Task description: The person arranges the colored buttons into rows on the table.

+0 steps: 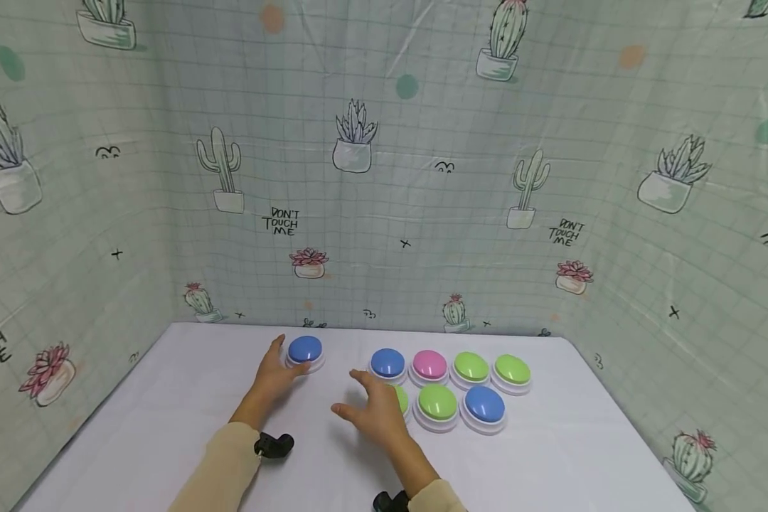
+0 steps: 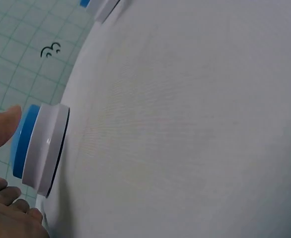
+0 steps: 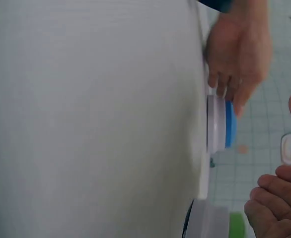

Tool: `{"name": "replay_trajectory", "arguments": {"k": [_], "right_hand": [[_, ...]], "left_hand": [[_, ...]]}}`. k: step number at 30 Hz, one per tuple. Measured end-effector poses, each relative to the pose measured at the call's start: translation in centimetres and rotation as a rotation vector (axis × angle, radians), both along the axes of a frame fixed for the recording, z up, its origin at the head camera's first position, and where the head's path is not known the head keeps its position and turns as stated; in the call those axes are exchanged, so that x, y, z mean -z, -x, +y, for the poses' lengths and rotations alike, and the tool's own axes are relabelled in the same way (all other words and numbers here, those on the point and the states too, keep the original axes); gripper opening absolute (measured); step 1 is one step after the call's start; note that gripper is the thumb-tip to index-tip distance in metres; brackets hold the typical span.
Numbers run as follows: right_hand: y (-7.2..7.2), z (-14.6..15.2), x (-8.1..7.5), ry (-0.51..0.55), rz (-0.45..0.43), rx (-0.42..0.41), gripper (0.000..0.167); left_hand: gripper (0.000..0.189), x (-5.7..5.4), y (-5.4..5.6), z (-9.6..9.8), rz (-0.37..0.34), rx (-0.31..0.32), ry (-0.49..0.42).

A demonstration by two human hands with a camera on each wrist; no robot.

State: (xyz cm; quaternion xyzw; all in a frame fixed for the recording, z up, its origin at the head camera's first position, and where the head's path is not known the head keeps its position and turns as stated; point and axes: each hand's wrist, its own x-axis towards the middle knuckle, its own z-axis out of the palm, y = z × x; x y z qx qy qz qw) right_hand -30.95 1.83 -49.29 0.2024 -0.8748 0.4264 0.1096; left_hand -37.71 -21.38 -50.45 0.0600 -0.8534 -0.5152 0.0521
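At the table's left rear stands a blue-topped push button (image 1: pixel 305 348) with a white round base. Around it my left hand (image 1: pixel 275 377) is spread, fingers at its left side and thumb at its front. In the left wrist view the thumb (image 2: pixel 4 126) overlaps the blue dome; whether it touches cannot be told. My right hand (image 1: pixel 377 412) hangs with parted thumb and fingers, holding nothing. It partly hides a green button (image 1: pixel 401 400) of the same kind. Beside that are another green button (image 1: pixel 437 403) and a blue one (image 1: pixel 484 405).
A back row has a blue button (image 1: pixel 387 363), a pink button (image 1: pixel 429 365) and two green buttons (image 1: pixel 471 368). All stand on a white table (image 1: pixel 550 455), walled at the back and sides by cactus-printed cloth (image 1: pixel 409 192).
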Motion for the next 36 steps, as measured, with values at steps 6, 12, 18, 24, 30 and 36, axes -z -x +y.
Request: {"name": "replay_trajectory", "arguments": {"k": [6,12,18,24,30,36], "right_hand": [[0.2,-1.2,-0.2,-0.018,-0.075,-0.07,0.067],[1.9,-2.9,-0.8,-0.015,-0.22,-0.101,0.07],[3.6,-3.7,-0.7,-0.011,-0.264,-0.078,0.07],[4.5,-4.2,-0.6,-0.014,-0.292,-0.059,0.072],[4.9,-4.4,-0.2,-0.007,-0.328,-0.052,0.075],[5.0,-4.6,0.1,0.013,-0.346,-0.039,0.074]], "left_hand": [[0.09,-0.1,0.9,0.0,-0.009,0.056,0.063],[0.088,-0.3,1.4,-0.2,-0.018,0.065,0.093],[0.084,0.0,1.4,0.1,-0.019,0.066,0.098],[0.08,-0.1,1.1,-0.1,-0.015,0.064,0.065],[0.077,-0.1,0.9,-0.5,-0.002,0.084,0.045],[0.075,0.5,0.8,-0.6,0.041,0.109,0.001]]}}
